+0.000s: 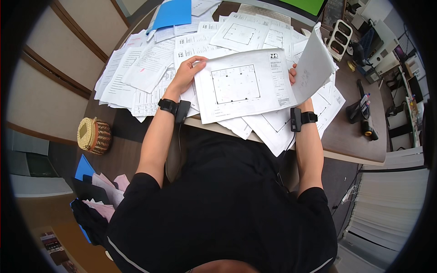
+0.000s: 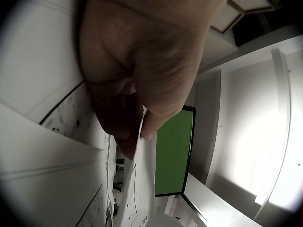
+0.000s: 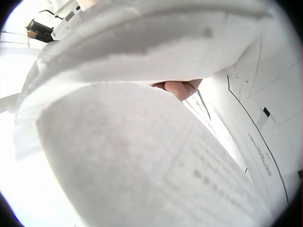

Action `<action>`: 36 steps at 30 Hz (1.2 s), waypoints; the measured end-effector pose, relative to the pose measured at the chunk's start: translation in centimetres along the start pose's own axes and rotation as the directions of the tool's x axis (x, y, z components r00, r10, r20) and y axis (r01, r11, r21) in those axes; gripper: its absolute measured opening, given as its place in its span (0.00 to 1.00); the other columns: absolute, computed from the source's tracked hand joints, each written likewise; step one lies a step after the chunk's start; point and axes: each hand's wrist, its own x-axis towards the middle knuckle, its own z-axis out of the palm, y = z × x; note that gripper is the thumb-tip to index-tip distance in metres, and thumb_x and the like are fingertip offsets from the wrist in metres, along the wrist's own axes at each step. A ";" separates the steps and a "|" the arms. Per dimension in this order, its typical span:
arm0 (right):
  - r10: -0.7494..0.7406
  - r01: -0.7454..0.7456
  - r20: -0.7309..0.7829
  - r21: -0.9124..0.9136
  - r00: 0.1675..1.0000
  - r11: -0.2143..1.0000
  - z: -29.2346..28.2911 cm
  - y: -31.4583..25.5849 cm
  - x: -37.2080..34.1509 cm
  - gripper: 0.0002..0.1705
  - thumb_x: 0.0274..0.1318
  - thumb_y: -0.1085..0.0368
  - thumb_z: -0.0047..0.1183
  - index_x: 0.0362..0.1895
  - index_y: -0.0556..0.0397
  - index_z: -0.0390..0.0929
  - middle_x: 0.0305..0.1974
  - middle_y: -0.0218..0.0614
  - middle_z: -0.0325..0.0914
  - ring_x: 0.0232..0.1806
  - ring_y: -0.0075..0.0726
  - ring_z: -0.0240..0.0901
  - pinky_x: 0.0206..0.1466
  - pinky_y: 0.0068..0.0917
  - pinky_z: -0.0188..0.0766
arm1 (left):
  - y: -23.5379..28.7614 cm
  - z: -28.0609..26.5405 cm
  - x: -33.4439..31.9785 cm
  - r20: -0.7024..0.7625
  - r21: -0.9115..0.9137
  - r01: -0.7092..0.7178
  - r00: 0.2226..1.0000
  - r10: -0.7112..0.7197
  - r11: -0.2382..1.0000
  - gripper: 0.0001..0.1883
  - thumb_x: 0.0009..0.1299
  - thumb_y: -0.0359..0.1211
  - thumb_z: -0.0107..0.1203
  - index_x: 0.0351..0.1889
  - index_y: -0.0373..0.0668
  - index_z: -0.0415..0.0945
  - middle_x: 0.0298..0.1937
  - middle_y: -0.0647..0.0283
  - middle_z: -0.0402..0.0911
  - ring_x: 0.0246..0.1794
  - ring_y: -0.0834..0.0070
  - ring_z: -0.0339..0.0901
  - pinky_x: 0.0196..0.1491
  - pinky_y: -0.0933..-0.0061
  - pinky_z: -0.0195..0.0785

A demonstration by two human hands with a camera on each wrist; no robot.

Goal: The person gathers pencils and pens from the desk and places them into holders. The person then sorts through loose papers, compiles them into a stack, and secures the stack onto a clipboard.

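Observation:
A printed floor plan sheet [image 1: 236, 84] is held up over the front of a paper-covered desk. At its upper left corner my left hand [image 1: 185, 75] pinches it; the left wrist view shows the thumb and the fingers on opposite faces of the paper [image 2: 137, 189]. My right hand [image 1: 292, 74] grips the sheets at the right side, its fingertips showing beside the print. Turned-back pages [image 1: 316, 68] curl up over that hand and hide most of it. In the right wrist view a fingertip [image 3: 182, 89] shows between the pages [image 3: 118, 142].
Loose printed papers [image 1: 150, 63] spread beneath, with a blue folder [image 1: 173, 13] at the back left. A monitor [image 1: 302, 5] with a green screen stands behind. To the right are a white holder [image 1: 340, 40] and a pen cup [image 1: 358, 111]. A woven basket [image 1: 94, 135] sits left.

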 end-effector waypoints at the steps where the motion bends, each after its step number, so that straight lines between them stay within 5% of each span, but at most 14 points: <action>1: 0.000 0.000 0.001 -0.001 1.000 1.000 0.0 0.0 -0.1 0.22 0.63 0.48 0.40 0.45 0.54 0.68 0.27 0.32 0.66 0.22 0.26 0.59 0.21 0.21 0.63 | 0.0 0.0 0.0 0.006 -0.004 0.004 1.000 -0.004 1.000 0.12 0.70 0.31 0.55 0.49 0.37 0.74 0.41 0.61 0.79 0.38 0.81 0.77 0.40 0.80 0.73; 36: 0.012 -0.012 0.060 0.007 0.998 1.000 -0.2 0.1 0.2 0.19 0.65 0.50 0.37 0.46 0.52 0.67 0.28 0.30 0.66 0.23 0.26 0.58 0.23 0.21 0.63 | 0.3 0.4 0.2 -0.035 -0.002 0.001 0.999 -0.001 1.000 0.12 0.69 0.31 0.54 0.48 0.37 0.73 0.39 0.61 0.79 0.37 0.81 0.77 0.39 0.80 0.72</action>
